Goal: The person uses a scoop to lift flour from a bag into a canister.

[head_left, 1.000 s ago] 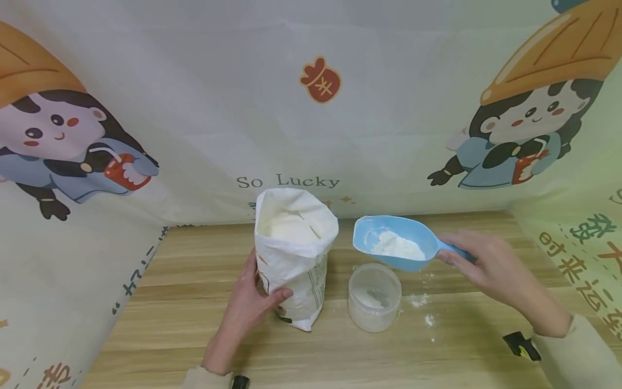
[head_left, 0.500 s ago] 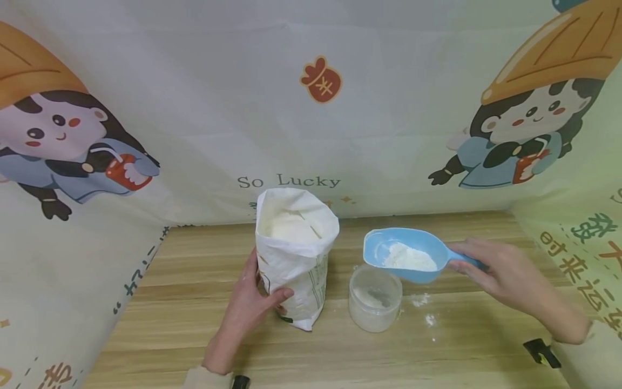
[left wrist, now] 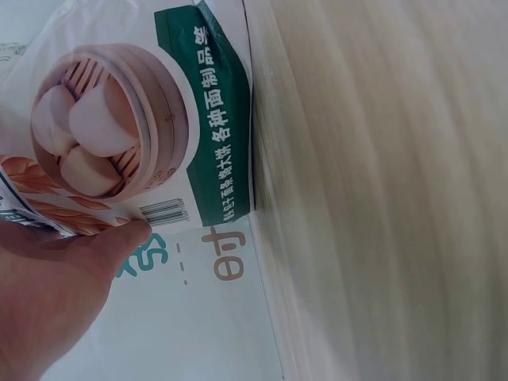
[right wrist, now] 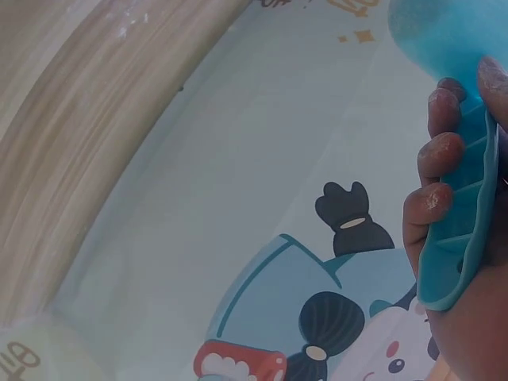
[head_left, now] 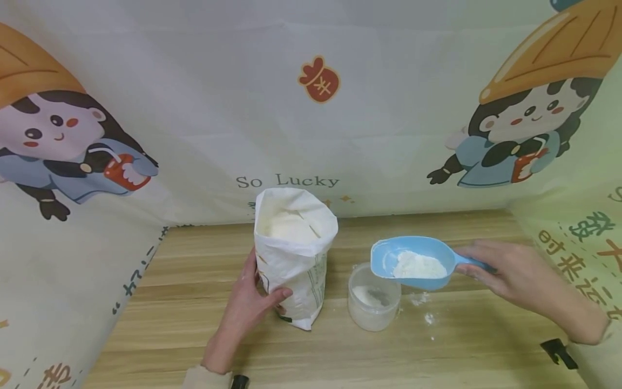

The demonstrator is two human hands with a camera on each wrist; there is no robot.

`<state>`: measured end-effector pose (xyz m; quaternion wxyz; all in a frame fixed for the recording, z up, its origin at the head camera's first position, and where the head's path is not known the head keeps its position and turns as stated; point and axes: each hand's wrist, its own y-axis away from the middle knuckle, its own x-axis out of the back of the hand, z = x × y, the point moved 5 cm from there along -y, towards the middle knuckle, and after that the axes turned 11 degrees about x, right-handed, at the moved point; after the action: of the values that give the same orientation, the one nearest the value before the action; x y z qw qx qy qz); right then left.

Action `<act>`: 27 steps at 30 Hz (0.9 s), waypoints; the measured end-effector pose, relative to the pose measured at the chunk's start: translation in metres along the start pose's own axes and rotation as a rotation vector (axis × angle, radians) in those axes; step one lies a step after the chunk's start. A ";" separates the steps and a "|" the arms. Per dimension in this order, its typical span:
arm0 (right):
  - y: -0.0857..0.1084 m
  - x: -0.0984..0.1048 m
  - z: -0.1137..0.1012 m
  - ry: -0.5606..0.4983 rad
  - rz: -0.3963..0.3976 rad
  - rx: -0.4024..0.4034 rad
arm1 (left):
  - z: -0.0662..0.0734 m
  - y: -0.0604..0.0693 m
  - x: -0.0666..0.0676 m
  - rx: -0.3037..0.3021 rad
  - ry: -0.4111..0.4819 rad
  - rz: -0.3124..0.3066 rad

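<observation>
Tabletop [head_left: 170, 292] (white-flecked) beneath scoop [head_left: 420, 283], backdrop [head_left: 272, 129] behind.

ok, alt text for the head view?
A blue scoop of white powder, in a person's right-hand grip, partly hides a translucent tub. At left, the left-hand grip holds an open white bag upright on a wood-grain tabletop.

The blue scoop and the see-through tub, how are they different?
The blue scoop is blue, while the tub is clear. The scoop is longish with a handle sticking out; the tub is round and shows no handle. The scoop is held up by the right hand, but the tub stands on the table. Both are open at the top and have white powder in them.
</observation>
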<state>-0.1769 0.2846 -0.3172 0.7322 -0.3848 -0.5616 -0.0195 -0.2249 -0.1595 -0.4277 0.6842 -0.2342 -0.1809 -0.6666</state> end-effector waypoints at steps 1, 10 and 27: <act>0.000 0.000 0.000 0.004 -0.004 0.001 | 0.000 0.000 0.000 -0.003 0.000 0.000; 0.004 -0.003 0.000 0.046 -0.057 -0.004 | 0.000 0.001 0.000 0.018 0.003 -0.007; -0.011 -0.001 -0.006 0.101 -0.103 0.094 | -0.001 0.000 0.000 0.019 -0.001 -0.005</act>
<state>-0.1770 0.2730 -0.3124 0.7748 -0.3191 -0.5434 -0.0499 -0.2247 -0.1595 -0.4285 0.6846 -0.2276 -0.1879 -0.6665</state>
